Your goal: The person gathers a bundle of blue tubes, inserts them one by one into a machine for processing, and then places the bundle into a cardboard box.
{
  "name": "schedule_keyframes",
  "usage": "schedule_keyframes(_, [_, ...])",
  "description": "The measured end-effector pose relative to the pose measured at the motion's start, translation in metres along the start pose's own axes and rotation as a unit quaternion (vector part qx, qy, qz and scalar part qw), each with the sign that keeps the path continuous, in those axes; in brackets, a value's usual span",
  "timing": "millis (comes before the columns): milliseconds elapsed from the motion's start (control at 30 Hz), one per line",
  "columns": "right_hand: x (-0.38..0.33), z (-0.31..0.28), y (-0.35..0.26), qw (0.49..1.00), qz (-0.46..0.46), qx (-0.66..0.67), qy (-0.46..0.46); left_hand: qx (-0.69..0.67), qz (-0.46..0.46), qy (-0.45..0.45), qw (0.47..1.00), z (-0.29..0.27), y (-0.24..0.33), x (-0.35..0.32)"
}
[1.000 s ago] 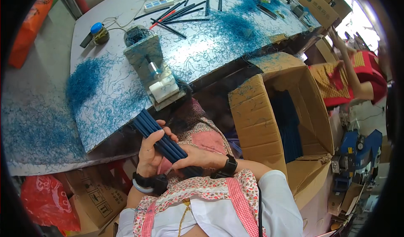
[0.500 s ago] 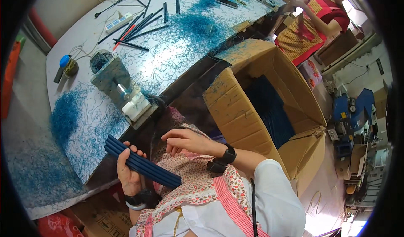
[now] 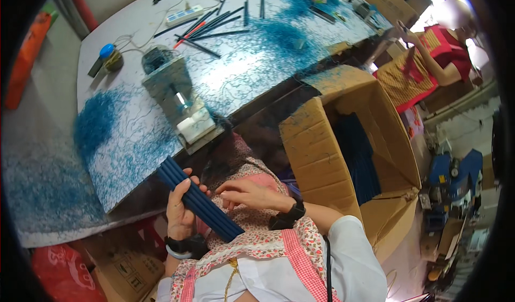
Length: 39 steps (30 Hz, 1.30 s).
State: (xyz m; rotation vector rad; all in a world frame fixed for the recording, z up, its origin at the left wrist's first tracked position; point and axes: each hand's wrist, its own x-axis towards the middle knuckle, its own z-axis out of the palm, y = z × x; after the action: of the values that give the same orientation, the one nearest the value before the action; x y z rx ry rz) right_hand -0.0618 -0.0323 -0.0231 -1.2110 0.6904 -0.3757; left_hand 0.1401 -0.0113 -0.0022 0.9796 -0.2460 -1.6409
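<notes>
My left hand [image 3: 182, 208] is closed around a bundle of several dark blue rods [image 3: 206, 212]. The bundle slants across my lap, its lower end against my floral apron [image 3: 263, 244]. To the right of the rods hovers my right hand [image 3: 248, 194], fingers loosely bent and apart, with nothing seen in them. Beyond the bundle's upper end, at the table edge, stands a small machine [image 3: 170, 90] with a metal shaft and a white block [image 3: 196, 125].
Blue shavings [image 3: 96, 125] litter the white table [image 3: 214, 82]. Loose dark rods [image 3: 214, 27], a power strip [image 3: 184, 15] and a blue-lidded jar [image 3: 111, 58] lie farther back. On my right, an open cardboard box [image 3: 319, 157] contains dark blue rods. Another person [image 3: 424, 60] stands at far right.
The view has shifted, so the scene sits farther right. The rod bundle tilts more steeply in my left hand. My right hand has come closer to the rods.
</notes>
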Motion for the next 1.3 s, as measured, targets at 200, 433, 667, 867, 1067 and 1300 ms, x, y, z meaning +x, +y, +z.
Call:
schedule_keyframes(200, [-0.001,0.005,0.001,0.999,-0.034,-0.014,0.04,-0.044,0.015,-0.007,0.999,-0.004,0.005,0.0])
schedule_keyframes(433, [0.019,0.026,-0.01,0.979,-0.098,-0.155,0.09,0.08,0.075,0.03,0.994,0.018,0.011,-0.002])
schedule_keyframes(667, [0.025,0.017,-0.029,0.948,-0.12,-0.24,0.169,0.231,0.139,-0.002,0.963,0.026,0.011,0.024])
schedule_keyframes(867, [0.031,0.004,-0.027,0.929,-0.156,-0.235,0.24,0.249,0.121,0.0,0.961,0.025,0.02,0.03])
schedule_keyframes(1067, [0.028,-0.004,-0.04,0.975,0.007,0.142,0.17,0.104,-0.042,-0.024,0.993,0.014,0.016,0.023])
schedule_keyframes(1300, [0.038,-0.005,-0.056,0.97,0.039,0.172,0.168,-0.004,-0.097,-0.037,0.995,0.012,0.004,0.011])
